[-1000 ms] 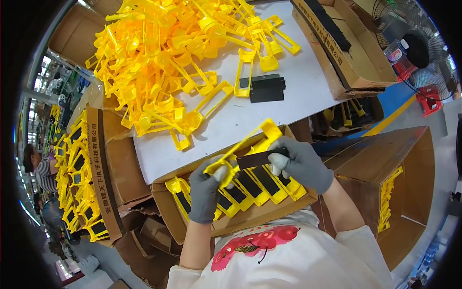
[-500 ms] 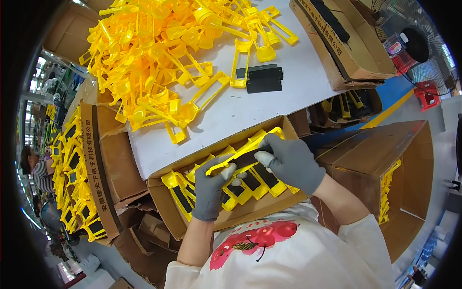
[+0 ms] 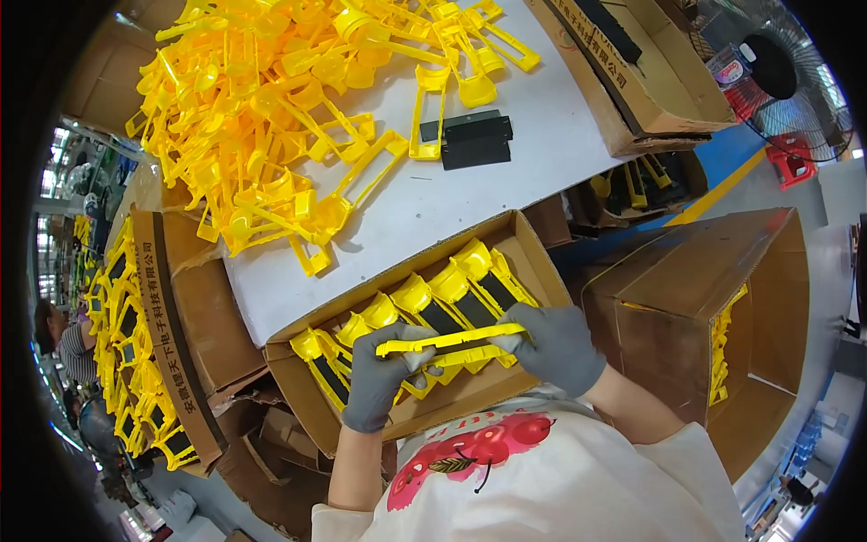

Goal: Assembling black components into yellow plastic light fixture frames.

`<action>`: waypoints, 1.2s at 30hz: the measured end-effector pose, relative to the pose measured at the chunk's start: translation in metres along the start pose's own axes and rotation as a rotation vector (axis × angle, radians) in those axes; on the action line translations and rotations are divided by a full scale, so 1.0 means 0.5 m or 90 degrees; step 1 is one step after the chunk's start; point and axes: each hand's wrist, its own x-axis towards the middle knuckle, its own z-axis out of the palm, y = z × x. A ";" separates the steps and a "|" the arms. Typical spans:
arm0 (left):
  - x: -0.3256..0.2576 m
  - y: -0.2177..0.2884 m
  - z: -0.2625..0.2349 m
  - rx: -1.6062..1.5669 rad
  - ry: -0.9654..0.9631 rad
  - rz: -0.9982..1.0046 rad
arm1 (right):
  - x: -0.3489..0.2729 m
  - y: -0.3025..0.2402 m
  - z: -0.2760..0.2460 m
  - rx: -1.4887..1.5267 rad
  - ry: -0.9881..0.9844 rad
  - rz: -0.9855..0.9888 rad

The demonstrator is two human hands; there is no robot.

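Both my hands wear grey gloves. My left hand [image 3: 379, 379] and my right hand [image 3: 555, 348] grip the two ends of one long yellow plastic part [image 3: 452, 341], held flat over an open cardboard box [image 3: 361, 298]. Inside the box stands a row of yellow parts with black inserts [image 3: 442, 312]. On the white table [image 3: 542, 144] beyond the box lies a big heap of loose yellow plastic parts [image 3: 289, 117]. A few black rectangular pieces [image 3: 470, 140] lie beside the heap.
A cardboard box [image 3: 650, 81] stands at the table's right end. A large open carton [image 3: 722, 307] with yellow parts inside stands on my right. Cartons [image 3: 172, 316] full of yellow and black parts stand on my left. A fan [image 3: 777, 63] stands at the far right.
Both hands have brought the yellow part down and toward my body, from above the box's far edge to low over the row of packed parts.
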 end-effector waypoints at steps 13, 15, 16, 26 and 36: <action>0.142 0.062 -0.023 0.790 -0.029 0.112 | 0.111 0.002 -0.096 -0.024 0.170 0.021; 0.139 0.077 0.003 0.940 0.070 0.215 | 0.145 0.033 -0.094 -0.036 0.248 -0.005; 0.143 0.103 0.013 0.946 0.089 0.226 | 0.164 0.045 -0.104 -0.025 0.256 -0.002; 0.552 0.362 0.077 0.887 0.267 0.386 | 0.335 0.128 -0.098 -0.153 0.194 0.017; 0.593 0.353 0.020 0.543 0.195 0.333 | 0.358 0.141 -0.074 -0.180 0.213 -0.048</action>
